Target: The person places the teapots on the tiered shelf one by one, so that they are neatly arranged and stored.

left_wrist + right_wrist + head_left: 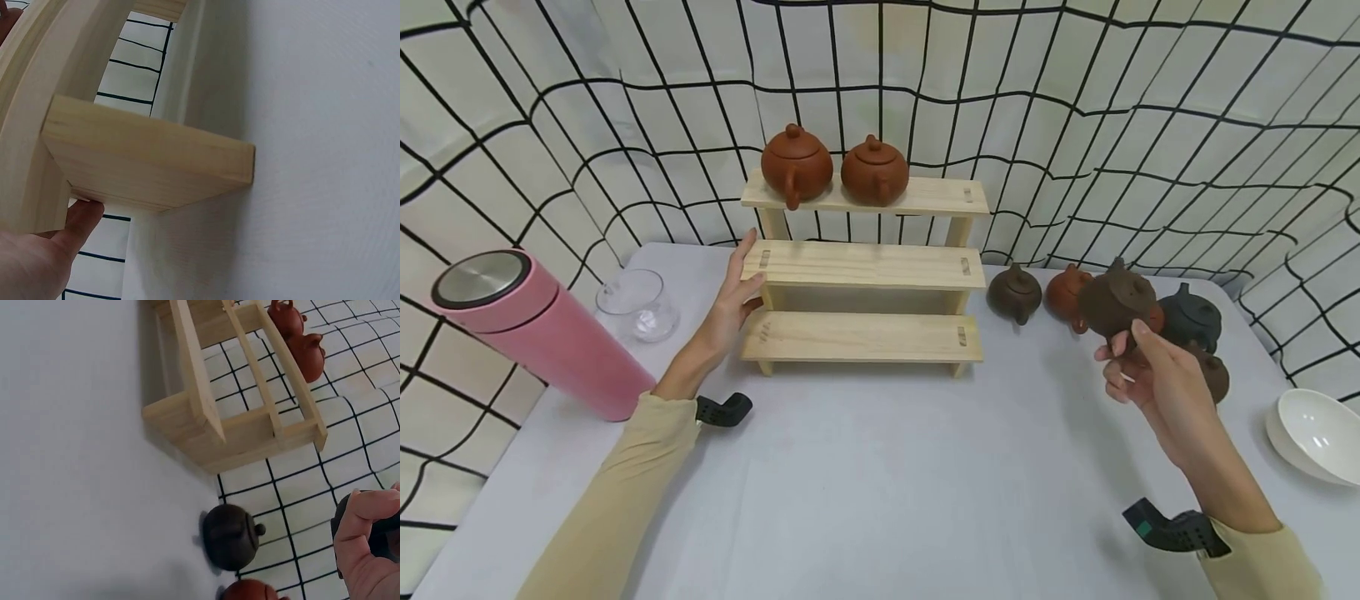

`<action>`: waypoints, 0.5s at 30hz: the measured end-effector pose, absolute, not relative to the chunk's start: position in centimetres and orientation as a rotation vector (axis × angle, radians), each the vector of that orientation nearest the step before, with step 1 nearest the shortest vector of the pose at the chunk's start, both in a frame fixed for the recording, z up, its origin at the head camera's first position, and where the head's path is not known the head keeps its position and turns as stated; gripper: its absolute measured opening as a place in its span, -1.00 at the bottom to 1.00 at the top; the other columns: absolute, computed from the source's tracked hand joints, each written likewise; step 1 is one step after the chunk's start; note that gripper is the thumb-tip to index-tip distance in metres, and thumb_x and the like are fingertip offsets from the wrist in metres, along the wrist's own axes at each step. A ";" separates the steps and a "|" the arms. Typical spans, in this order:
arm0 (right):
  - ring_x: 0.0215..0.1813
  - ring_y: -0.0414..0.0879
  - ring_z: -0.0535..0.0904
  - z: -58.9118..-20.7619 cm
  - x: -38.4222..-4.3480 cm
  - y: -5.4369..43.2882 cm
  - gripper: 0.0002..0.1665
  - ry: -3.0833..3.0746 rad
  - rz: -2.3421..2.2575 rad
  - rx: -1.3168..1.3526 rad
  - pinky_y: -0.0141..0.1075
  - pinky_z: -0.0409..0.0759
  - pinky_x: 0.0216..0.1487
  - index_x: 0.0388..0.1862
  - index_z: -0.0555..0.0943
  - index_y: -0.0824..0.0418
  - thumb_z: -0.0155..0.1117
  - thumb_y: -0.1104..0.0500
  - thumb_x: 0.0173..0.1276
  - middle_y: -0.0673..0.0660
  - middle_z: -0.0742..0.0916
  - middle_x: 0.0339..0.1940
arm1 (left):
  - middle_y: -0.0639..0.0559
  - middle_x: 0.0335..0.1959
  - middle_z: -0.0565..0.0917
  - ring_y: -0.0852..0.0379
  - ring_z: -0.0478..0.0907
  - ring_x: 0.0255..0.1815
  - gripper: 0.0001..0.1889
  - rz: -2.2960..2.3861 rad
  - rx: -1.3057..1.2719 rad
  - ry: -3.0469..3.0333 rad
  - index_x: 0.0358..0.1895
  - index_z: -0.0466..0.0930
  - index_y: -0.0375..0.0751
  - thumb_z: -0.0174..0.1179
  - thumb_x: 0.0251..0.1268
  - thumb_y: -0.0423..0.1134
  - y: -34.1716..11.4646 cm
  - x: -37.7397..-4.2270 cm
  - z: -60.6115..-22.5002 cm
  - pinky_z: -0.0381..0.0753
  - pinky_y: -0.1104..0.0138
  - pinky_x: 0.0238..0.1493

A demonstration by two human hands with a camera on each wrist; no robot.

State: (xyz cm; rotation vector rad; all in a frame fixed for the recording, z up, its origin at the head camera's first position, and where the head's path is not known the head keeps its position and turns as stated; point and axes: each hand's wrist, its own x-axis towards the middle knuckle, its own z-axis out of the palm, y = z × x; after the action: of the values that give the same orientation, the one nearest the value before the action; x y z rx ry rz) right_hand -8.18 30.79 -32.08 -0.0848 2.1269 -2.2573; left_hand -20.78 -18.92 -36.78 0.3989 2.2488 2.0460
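Note:
A three-tier wooden shelf (863, 265) stands in the middle of the table. Two reddish-brown teapots, one on the left (797, 165) and one on the right (875, 172), sit on its top tier. My left hand (727, 300) rests against the shelf's left end with fingers extended; in the left wrist view its thumb (86, 215) touches the wood beside a leg. My right hand (1161, 375) pinches a dark brown teapot (1116, 298), raised in front of the teapot group. Only part of that held teapot shows in the right wrist view, behind the curled fingers (362, 515).
Right of the shelf are a dark teapot (1015, 293), a reddish teapot (1066, 293), a black teapot (1191, 318) and a partly hidden brown teapot (1213, 375). A white bowl (1317, 437) lies far right. A pink flask (550, 333) and clear glass (636, 304) stand left. Black netting (880, 87) rises behind.

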 end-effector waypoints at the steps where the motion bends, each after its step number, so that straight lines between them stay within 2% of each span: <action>1: -0.37 -0.14 0.49 -31.6 -8.7 30.2 -0.55 2.129 -2.254 -0.100 -0.31 0.45 -0.43 -0.18 0.53 0.29 0.02 -0.07 0.71 0.09 0.69 -0.22 | 0.02 0.74 -0.31 -0.06 -0.08 0.61 -0.26 2.050 0.396 2.247 0.74 -0.41 0.14 -0.31 0.64 -0.14 -19.0 -20.8 -36.8 -0.01 -0.18 0.53; 7: -0.45 -0.13 0.42 -28.7 -12.1 26.4 -0.52 2.133 -2.259 -0.201 -0.31 0.40 -0.47 -0.25 0.50 0.29 0.04 -0.09 0.70 0.12 0.69 -0.28 | -0.01 0.74 -0.33 -0.09 -0.09 0.62 -0.25 2.054 0.402 2.253 0.74 -0.39 0.15 -0.30 0.62 -0.14 -19.0 -20.8 -36.8 -0.02 -0.20 0.54; 15: -0.44 -0.15 0.40 -26.0 -16.8 21.7 -0.52 2.110 -2.184 -0.185 -0.37 0.42 -0.42 -0.27 0.51 0.26 0.02 -0.11 0.71 0.12 0.69 -0.29 | 0.03 0.74 -0.34 -0.08 -0.17 0.66 -0.24 2.044 0.396 2.270 0.74 -0.40 0.09 -0.28 0.60 -0.12 -18.9 -20.8 -36.8 -0.05 -0.22 0.55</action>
State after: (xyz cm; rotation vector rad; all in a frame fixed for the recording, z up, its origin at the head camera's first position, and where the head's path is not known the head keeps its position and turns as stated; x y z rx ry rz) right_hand -16.77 21.65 -25.99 -0.1854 2.1099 -2.1838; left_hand -20.76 -18.91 -36.81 0.3959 2.2703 2.0442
